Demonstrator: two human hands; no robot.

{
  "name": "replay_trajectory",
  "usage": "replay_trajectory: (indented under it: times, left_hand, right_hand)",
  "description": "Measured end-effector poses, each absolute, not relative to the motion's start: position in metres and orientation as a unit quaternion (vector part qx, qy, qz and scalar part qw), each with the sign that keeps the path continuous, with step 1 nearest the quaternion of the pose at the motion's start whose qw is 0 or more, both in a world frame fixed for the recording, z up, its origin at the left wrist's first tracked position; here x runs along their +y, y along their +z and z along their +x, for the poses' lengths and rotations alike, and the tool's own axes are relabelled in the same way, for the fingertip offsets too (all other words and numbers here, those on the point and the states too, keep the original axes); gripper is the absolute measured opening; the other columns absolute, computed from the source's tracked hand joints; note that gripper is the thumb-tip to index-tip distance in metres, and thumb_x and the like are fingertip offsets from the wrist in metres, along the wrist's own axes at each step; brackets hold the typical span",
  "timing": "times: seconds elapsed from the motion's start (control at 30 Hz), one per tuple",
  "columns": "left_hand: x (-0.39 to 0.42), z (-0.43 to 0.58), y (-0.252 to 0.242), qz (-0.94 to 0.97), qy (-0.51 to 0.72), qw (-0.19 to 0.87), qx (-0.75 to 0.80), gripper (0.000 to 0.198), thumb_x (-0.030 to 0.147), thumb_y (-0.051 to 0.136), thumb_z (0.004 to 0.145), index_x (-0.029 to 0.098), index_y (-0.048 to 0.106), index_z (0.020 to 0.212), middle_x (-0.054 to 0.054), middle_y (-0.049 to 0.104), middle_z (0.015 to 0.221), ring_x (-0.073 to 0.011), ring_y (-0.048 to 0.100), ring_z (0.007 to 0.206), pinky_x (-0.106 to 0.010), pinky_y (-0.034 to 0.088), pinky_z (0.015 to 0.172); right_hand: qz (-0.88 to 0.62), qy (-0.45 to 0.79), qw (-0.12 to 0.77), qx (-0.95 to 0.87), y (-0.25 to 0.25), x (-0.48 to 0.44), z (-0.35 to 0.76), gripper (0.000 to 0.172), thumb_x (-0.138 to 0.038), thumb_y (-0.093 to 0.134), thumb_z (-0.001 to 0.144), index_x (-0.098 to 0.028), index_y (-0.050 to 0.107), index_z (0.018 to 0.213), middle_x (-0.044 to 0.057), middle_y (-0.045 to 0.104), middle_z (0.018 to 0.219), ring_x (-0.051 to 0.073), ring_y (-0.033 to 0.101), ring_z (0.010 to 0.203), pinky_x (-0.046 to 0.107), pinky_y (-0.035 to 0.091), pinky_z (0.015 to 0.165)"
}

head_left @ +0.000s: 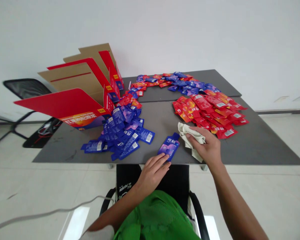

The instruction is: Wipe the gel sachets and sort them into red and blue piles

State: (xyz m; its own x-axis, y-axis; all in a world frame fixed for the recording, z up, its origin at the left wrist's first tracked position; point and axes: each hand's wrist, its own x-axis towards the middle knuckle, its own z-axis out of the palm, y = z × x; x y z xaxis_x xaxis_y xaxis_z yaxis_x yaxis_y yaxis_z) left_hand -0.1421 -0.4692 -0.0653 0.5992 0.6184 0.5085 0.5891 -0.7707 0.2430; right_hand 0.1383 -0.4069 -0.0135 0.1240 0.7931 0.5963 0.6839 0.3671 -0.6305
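A blue pouch (169, 146) with white characters lies flat near the table's front edge, its narrow neck pointing away from me. My left hand (152, 172) rests its outstretched fingertips on the pouch's near end; the thumb is hard to make out. Just right of the pouch, my right hand (207, 145) is closed around a crumpled off-white cloth (190, 135), which hangs down toward the table edge. To the left lies a heap of blue pouches (125, 131), partly overlapping. Beyond my right hand is a pile of red pouches (215, 113).
Several open red cardboard boxes (86, 110) stand in a row along the table's left side, flaps raised. Mixed red and blue pouches (175, 80) curve along the back of the grey table (155, 111). A black chair (31, 90) stands left, near a pale cable (52, 212).
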Motion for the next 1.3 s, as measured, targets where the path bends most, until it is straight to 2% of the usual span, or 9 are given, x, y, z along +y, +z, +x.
replay_trajectory:
  times: [0.1,0.2,0.27,0.43,0.53,0.7,0.9,1.13,1.3]
  left_hand:
    - [-0.467,-0.143,-0.066,0.898,0.278,0.021,0.339,0.028,0.019,0.060,0.109,0.020,0.073,0.133,-0.010,0.069,0.149,-0.0238,0.059,0.145,-0.043,0.051,0.118]
    - [-0.467,-0.144,-0.067,0.900,0.256,0.023,0.352,0.025,0.018,0.059,0.109,0.021,0.075,0.128,-0.007,0.078,0.133,-0.0223,0.069,0.131,-0.042,0.051,0.116]
    - [-0.468,-0.145,-0.069,0.898,0.257,0.024,0.356,0.026,0.017,0.057,0.110,0.020,0.074,0.129,-0.005,0.080,0.128,-0.0209,0.072,0.125,-0.040,0.051,0.113]
    - [-0.469,-0.148,-0.071,0.905,0.257,0.013,0.337,0.032,0.017,0.050,0.113,0.020,0.069,0.139,-0.006,0.072,0.145,-0.0185,0.062,0.142,-0.037,0.048,0.113]
    - [-0.468,-0.149,-0.069,0.910,0.233,0.012,0.343,0.033,0.017,0.049,0.113,0.021,0.069,0.140,-0.007,0.072,0.144,-0.0189,0.063,0.142,-0.037,0.050,0.112]
    - [-0.468,-0.148,-0.069,0.907,0.239,0.026,0.345,0.034,0.016,0.047,0.114,0.021,0.069,0.140,-0.006,0.073,0.144,-0.0189,0.065,0.140,-0.037,0.052,0.109]
    - [-0.468,-0.147,-0.068,0.899,0.240,0.050,0.362,0.031,0.017,0.052,0.112,0.022,0.074,0.133,-0.006,0.078,0.133,-0.0205,0.072,0.129,-0.039,0.052,0.110]
    - [-0.466,-0.146,-0.064,0.900,0.254,0.056,0.349,0.031,0.012,0.051,0.112,0.020,0.071,0.135,-0.005,0.074,0.141,-0.0182,0.068,0.136,-0.036,0.052,0.107]
    - [-0.467,-0.145,-0.066,0.899,0.245,0.056,0.359,0.032,0.012,0.053,0.110,0.022,0.073,0.135,-0.006,0.075,0.140,-0.0193,0.069,0.135,-0.036,0.053,0.107]
  right_hand:
    - [-0.467,0.042,0.423,-0.775,-0.006,-0.417,0.116,0.032,-0.037,0.071,0.101,-0.029,0.075,0.132,0.008,0.077,0.128,0.027,0.072,0.116,0.044,0.058,0.103]
    - [-0.390,0.061,0.309,-0.865,-0.014,-0.426,0.095,0.038,-0.027,0.066,0.103,-0.032,0.070,0.140,0.008,0.074,0.134,0.026,0.068,0.120,0.040,0.059,0.100]
    - [-0.376,0.066,0.268,-0.885,-0.022,-0.425,0.090,0.040,-0.025,0.067,0.102,-0.032,0.069,0.141,0.008,0.073,0.134,0.026,0.066,0.120,0.039,0.059,0.099]
    - [-0.441,0.012,0.232,-0.867,-0.031,-0.386,0.116,0.046,-0.024,0.068,0.100,-0.028,0.065,0.146,0.010,0.069,0.137,0.030,0.063,0.119,0.044,0.056,0.102]
    - [-0.484,-0.038,0.226,-0.844,-0.020,-0.364,0.133,0.046,-0.024,0.068,0.099,-0.024,0.065,0.145,0.013,0.070,0.133,0.033,0.062,0.114,0.046,0.055,0.099]
    - [-0.491,-0.056,0.308,-0.813,-0.001,-0.386,0.121,0.048,-0.025,0.066,0.101,-0.026,0.061,0.148,0.012,0.068,0.138,0.032,0.062,0.119,0.046,0.053,0.104]
    - [-0.403,0.051,0.224,-0.886,-0.020,-0.426,0.089,0.047,-0.020,0.066,0.099,-0.031,0.064,0.145,0.008,0.069,0.137,0.029,0.062,0.122,0.039,0.057,0.099]
    - [-0.496,-0.036,0.208,-0.843,-0.020,-0.362,0.130,0.046,-0.022,0.068,0.099,-0.023,0.066,0.144,0.013,0.070,0.132,0.033,0.063,0.115,0.047,0.056,0.099]
    - [-0.519,-0.057,0.287,-0.803,-0.002,-0.377,0.124,0.048,-0.028,0.065,0.101,-0.027,0.062,0.149,0.011,0.068,0.138,0.032,0.063,0.119,0.046,0.054,0.103]
